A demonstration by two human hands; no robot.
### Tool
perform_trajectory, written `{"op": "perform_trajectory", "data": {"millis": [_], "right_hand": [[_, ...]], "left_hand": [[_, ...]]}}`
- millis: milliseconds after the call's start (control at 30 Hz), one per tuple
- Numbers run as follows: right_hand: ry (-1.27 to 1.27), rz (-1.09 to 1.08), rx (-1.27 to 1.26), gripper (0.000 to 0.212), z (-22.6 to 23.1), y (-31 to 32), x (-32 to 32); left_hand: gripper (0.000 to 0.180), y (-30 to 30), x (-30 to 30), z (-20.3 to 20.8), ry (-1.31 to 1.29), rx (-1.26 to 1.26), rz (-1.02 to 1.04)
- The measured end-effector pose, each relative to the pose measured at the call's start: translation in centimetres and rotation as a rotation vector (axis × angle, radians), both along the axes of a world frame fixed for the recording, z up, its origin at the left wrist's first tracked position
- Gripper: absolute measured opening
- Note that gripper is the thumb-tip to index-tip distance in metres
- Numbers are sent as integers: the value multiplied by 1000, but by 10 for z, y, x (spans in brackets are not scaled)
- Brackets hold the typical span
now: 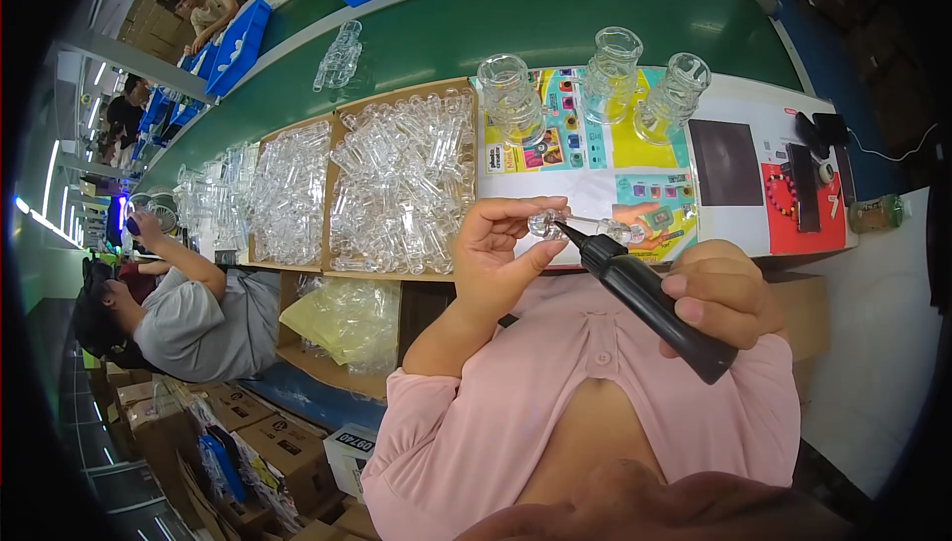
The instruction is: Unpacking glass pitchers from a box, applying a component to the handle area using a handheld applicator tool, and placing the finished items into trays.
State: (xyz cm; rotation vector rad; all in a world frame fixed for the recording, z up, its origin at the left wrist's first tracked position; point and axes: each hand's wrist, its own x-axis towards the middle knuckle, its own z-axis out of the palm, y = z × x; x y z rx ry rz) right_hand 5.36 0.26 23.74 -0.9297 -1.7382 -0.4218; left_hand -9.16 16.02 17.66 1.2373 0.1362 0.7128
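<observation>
Between the thumb and fingers of my left hand [501, 248] is a small clear glass piece [543, 226] with a round end and a thin stem pointing right. My right hand [729, 293] is wrapped round a black squeeze bottle [650, 298], tilted so that its narrow nozzle touches or nearly touches the round end of the glass piece. Whether anything flows from the tip is too small to tell. Left of my hands, a cardboard box [474, 134] is heaped with similar clear glass pieces [402, 184].
Three clear glass vessels [613, 75] stand on printed sheets beyond my hands. Another glass vessel [340, 55] lies on the green table [436, 40]. A black phone [801, 184] and beads [780, 192] are at the right. At the left a co-worker in a grey shirt [213, 318] sits close by.
</observation>
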Motion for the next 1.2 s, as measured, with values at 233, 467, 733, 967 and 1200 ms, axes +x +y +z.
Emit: {"op": "perform_trajectory", "data": {"millis": [233,467,733,967,1200], "right_hand": [[32,-2,-91,32,3,-6,3],[467,-315,-260,41,-20,-8,9],[1944,478,38,19,-93,11,65],[2083,479,14,21,-115,2,67],[2097,404,19,23,-116,-13,67]], "left_hand": [[39,0,1,-4,-16,240,107],[36,1,9,-8,2,406,212],[39,34,68,-78,427,581,286],[46,29,71,-96,537,1060,557],[35,79,-1,-48,794,1174,708]]}}
